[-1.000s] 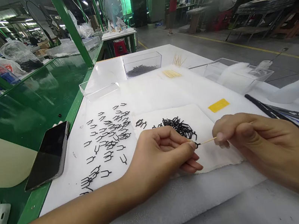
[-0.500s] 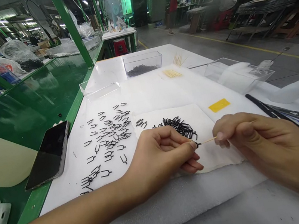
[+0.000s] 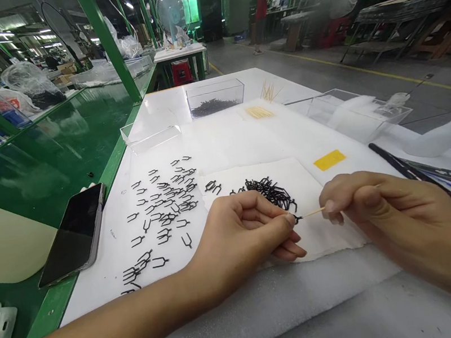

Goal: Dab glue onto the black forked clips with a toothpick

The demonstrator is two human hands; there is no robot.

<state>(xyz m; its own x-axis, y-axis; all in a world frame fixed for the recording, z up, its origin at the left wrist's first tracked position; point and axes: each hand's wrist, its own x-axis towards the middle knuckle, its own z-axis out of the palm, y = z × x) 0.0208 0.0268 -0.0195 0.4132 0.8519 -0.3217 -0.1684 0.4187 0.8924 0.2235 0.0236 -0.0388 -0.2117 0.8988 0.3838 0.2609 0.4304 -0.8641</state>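
Between thumb and fingertips, my left hand (image 3: 252,227) pinches a small black forked part (image 3: 297,218), mostly hidden by the fingers. My right hand (image 3: 367,200) is closed on a thin wooden toothpick (image 3: 313,212), whose tip meets the black part. Just behind the hands, a heap of black forked parts (image 3: 269,191) lies on a white cloth (image 3: 300,171). Many more loose forked parts (image 3: 166,201) are spread over the white surface left of my left hand.
A clear box of small black pieces (image 3: 215,105) stands at the back, near a bundle of toothpicks (image 3: 259,111). A yellow card (image 3: 330,160) and black tweezers (image 3: 400,164) lie to the right. At left rest a phone (image 3: 73,233) and a green table edge (image 3: 55,310).
Almost nothing differs. Both hands keep their places, with the toothpick tip still at the black part; the view has shifted very slightly.
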